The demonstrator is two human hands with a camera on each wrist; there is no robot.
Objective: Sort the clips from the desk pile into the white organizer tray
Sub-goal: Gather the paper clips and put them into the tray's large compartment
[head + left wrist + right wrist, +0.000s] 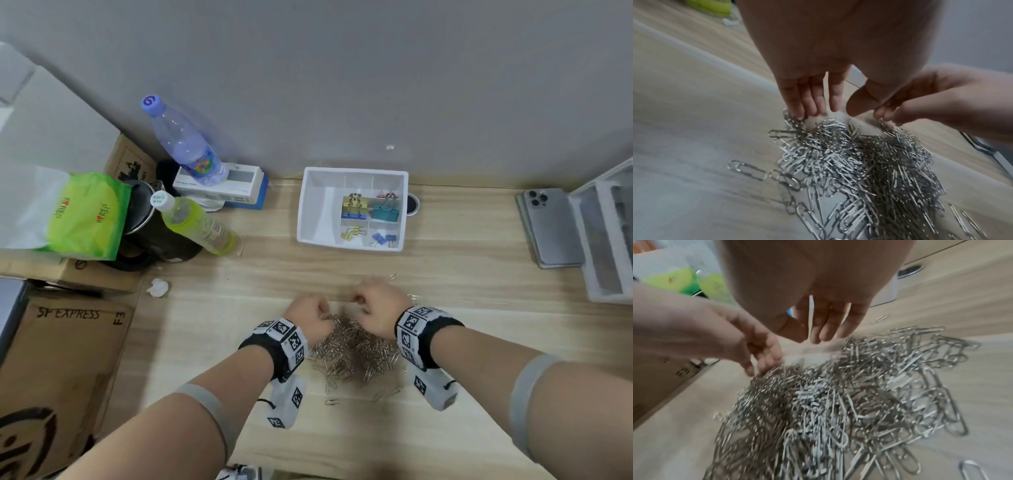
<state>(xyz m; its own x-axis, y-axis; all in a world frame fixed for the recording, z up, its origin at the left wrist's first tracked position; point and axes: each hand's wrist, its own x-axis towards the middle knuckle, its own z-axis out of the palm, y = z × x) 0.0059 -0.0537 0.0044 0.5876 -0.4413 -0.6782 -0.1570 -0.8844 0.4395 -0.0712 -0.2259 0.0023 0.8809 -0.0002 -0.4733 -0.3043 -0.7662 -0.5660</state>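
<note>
A heap of silver paper clips (pixel 352 346) (pixel 849 162) (pixel 828 394) lies on the wooden desk in front of me. My left hand (pixel 325 317) (pixel 838 110) reaches down at the heap's far left edge. Its fairly straight fingertips (pixel 797 113) touch the clips, with the thumb held apart. My right hand (pixel 359 301) (pixel 807 337) hovers at the far right edge, thumb and fingers drawn together. In the left wrist view they pinch a tuft of clips (pixel 882 121). The white organizer tray (pixel 322 205) stands behind, holding coloured binder clips (pixel 354 207) in its right compartments.
Bottles (pixel 198 222), a green bag (pixel 85 212) and cardboard boxes (pixel 58 370) crowd the left side. A phone (pixel 548 226) and a white drawer unit (pixel 606 233) sit at the right. A crumpled paper (pixel 157 287) and stray clips (pixel 331 401) lie around the heap.
</note>
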